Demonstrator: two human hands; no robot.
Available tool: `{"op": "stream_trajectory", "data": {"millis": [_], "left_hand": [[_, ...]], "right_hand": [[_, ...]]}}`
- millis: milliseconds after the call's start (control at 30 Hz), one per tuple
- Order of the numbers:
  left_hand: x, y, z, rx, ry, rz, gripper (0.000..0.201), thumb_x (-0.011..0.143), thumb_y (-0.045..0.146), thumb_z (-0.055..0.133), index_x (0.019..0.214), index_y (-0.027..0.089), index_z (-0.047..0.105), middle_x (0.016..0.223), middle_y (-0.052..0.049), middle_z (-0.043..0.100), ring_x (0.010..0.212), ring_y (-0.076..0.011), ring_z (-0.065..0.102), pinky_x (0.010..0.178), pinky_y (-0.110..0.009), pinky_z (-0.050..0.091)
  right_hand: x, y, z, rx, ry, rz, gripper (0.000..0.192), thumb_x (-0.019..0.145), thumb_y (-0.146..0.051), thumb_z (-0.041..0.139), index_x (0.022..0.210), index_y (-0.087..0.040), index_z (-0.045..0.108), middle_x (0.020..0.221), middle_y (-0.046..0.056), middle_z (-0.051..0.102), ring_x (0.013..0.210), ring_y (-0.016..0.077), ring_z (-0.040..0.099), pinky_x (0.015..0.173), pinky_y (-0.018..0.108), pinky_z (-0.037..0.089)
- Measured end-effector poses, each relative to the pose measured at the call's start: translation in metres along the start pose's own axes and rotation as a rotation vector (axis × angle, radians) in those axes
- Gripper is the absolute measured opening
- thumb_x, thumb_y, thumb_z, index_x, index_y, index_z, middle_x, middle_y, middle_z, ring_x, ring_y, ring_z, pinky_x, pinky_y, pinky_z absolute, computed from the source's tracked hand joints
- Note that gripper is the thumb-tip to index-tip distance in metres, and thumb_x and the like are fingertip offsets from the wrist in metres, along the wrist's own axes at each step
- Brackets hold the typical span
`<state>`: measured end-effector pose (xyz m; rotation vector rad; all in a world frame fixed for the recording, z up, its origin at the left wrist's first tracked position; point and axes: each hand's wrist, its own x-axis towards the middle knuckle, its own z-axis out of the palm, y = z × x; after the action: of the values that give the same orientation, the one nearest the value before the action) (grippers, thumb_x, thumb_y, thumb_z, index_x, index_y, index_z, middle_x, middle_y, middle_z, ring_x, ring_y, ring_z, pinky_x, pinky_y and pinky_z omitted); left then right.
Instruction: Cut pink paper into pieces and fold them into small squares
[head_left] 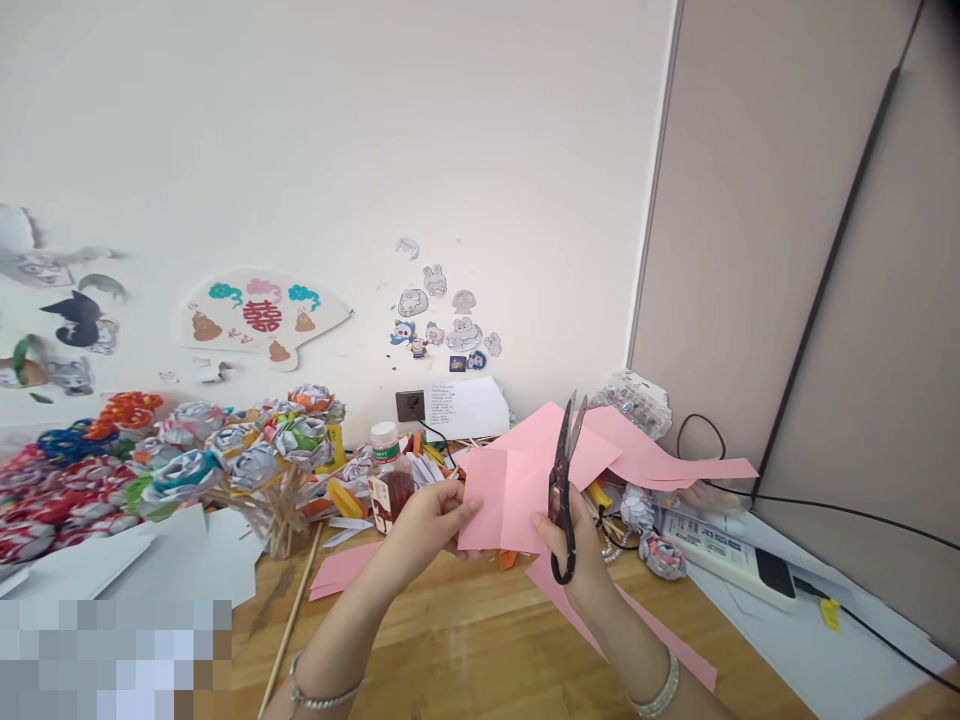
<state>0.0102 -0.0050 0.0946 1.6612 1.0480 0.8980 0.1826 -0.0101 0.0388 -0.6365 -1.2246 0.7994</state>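
A creased sheet of pink paper (485,492) is raised above the table, its left edge pinched in my left hand (429,522). Black-handled scissors (562,490) are in my right hand (585,550), blades pointing up and slightly parted. My right thumb also rests against the right side of the sheet; the fingers behind it are hidden. More pink paper (630,440) lies behind and to the right. Folded pink pieces (346,571) lie left of my left hand, and a long pink strip (675,640) runs under my right forearm.
Beside my left hand stands a bottle of dark red liquid (390,490). Paper flowers (187,470) crowd the left, with a wooden stick (292,620) nearby. At right are a white power strip (735,565), cables and white sheets (840,650). A wall rises behind the table.
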Motion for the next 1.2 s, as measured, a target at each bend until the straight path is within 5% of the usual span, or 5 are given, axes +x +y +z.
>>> {"op": "stream_trajectory", "data": {"millis": [667,867,1200], "left_hand": [[-0.009,0.011,-0.005,0.055,-0.131,-0.031,0.034,0.071,0.047,0.051,0.083,0.016,0.053,0.071,-0.001,0.062,0.056,-0.0158,0.062,0.056,-0.028,0.048],[-0.012,0.013,-0.003,0.041,-0.145,-0.076,0.037,0.072,0.041,0.050,0.100,0.017,0.052,0.081,-0.004,0.064,0.061,-0.0153,0.060,0.053,-0.026,0.046],[-0.011,0.006,-0.002,0.050,-0.173,-0.036,0.034,0.075,0.045,0.047,0.080,0.014,0.059,0.075,-0.005,0.065,0.064,-0.0166,0.057,0.054,-0.024,0.042]], "right_hand": [[-0.002,-0.021,0.003,-0.022,-0.031,0.003,0.032,0.066,-0.022,0.057,0.098,-0.024,0.052,0.094,0.003,0.058,0.086,0.0190,0.052,0.075,0.030,0.043],[-0.002,-0.013,0.001,0.016,-0.168,0.014,0.036,0.068,-0.028,0.058,0.102,-0.022,0.049,0.084,0.002,0.056,0.077,0.0189,0.052,0.071,0.030,0.044],[-0.005,-0.023,0.000,-0.016,-0.211,0.038,0.033,0.068,-0.030,0.059,0.099,-0.021,0.051,0.088,0.003,0.057,0.089,0.0210,0.050,0.078,0.030,0.040]]}}
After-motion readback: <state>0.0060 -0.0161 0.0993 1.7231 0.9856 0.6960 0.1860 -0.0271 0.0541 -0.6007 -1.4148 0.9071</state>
